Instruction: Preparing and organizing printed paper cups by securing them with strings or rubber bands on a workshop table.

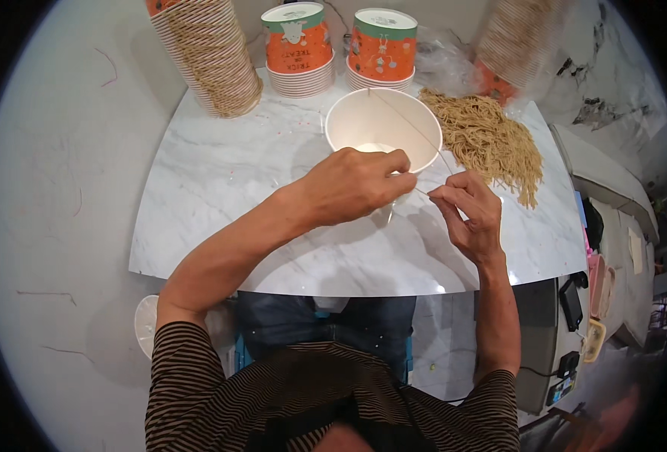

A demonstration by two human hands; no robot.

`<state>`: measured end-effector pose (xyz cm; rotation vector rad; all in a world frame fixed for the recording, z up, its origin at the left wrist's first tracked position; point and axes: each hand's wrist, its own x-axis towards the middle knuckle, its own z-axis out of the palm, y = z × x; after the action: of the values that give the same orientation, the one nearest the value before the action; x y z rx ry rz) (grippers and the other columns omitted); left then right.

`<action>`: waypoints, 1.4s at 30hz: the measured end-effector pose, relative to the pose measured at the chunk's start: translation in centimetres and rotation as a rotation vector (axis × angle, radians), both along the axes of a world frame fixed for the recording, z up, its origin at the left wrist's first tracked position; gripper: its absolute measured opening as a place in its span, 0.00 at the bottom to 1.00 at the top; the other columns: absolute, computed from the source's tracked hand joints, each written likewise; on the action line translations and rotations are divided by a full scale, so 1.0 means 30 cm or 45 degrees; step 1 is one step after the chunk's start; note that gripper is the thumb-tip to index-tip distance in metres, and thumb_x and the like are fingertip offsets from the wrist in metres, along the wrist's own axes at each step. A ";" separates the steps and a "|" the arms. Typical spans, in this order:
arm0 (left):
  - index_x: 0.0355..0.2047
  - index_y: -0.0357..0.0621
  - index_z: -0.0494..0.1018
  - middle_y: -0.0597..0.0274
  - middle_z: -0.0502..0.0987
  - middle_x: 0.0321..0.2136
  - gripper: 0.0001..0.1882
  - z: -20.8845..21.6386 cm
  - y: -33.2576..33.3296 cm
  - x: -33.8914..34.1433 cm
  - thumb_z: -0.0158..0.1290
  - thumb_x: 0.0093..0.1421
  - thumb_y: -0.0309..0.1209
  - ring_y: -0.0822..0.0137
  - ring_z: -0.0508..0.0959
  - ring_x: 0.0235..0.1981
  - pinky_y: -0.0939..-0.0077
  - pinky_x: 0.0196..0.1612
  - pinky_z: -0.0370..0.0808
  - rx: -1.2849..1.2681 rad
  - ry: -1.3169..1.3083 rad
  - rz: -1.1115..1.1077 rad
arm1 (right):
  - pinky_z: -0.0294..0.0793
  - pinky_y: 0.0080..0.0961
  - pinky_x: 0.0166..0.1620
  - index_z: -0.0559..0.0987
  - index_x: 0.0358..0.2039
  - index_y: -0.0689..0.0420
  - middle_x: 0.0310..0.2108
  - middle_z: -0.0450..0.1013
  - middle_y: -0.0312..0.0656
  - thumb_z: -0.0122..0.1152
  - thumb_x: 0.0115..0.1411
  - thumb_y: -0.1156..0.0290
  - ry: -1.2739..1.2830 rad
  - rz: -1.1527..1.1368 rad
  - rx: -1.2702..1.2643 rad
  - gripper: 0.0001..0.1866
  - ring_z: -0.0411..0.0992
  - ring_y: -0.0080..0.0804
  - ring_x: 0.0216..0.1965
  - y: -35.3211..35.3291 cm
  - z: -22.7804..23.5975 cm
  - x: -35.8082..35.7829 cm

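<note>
A white-lined paper bucket [341, 120] stands in front of me, its round mouth facing up. My left hand [356, 184] is closed at its near rim, with the fingertips curled over the edge; the thumb is mostly hidden. A thin brown cord [416, 132] runs from the far rim across the mouth to my right hand [471, 215]. The right thumb and index finger pinch the cord just right of the bucket. A short length of cord also spans the gap between the two hands.
Beyond the bucket are two short stacks of orange Halloween paper buckets [298, 45] [383, 49], upside down. Tall bucket stacks [205, 56] [518, 38] rise at both sides. A pile of tan cords [492, 139] lies right on the marble-patterned table [205, 181], near clear plastic [446, 64].
</note>
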<state>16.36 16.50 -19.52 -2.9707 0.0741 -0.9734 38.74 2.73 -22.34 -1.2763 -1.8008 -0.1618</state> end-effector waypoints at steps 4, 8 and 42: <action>0.40 0.42 0.75 0.60 0.77 0.35 0.10 -0.016 0.002 -0.016 0.59 0.57 0.24 0.58 0.83 0.36 0.63 0.34 0.81 -0.054 0.041 0.019 | 0.78 0.37 0.35 0.83 0.36 0.55 0.34 0.80 0.41 0.71 0.53 0.82 -0.268 -0.058 0.051 0.11 0.79 0.43 0.36 0.030 0.008 0.063; 0.45 0.43 0.78 0.57 0.82 0.39 0.15 -0.004 -0.012 -0.022 0.63 0.55 0.21 0.54 0.84 0.38 0.62 0.41 0.83 -0.083 0.078 0.005 | 0.79 0.36 0.36 0.83 0.37 0.56 0.35 0.80 0.42 0.70 0.56 0.82 -0.309 -0.193 0.032 0.10 0.80 0.44 0.37 0.094 0.018 0.151; 0.51 0.34 0.81 0.60 0.85 0.35 0.14 0.040 0.121 -0.208 0.59 0.68 0.28 0.72 0.83 0.38 0.75 0.46 0.80 -1.541 -0.328 0.184 | 0.83 0.32 0.42 0.75 0.50 0.61 0.39 0.77 0.45 0.80 0.52 0.79 0.153 0.112 -0.332 0.26 0.80 0.36 0.37 0.023 -0.002 -0.109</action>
<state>10.12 20.12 -18.33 -3.6160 -1.0870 -1.8591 35.48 3.43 -22.41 -1.3526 -1.8122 0.2007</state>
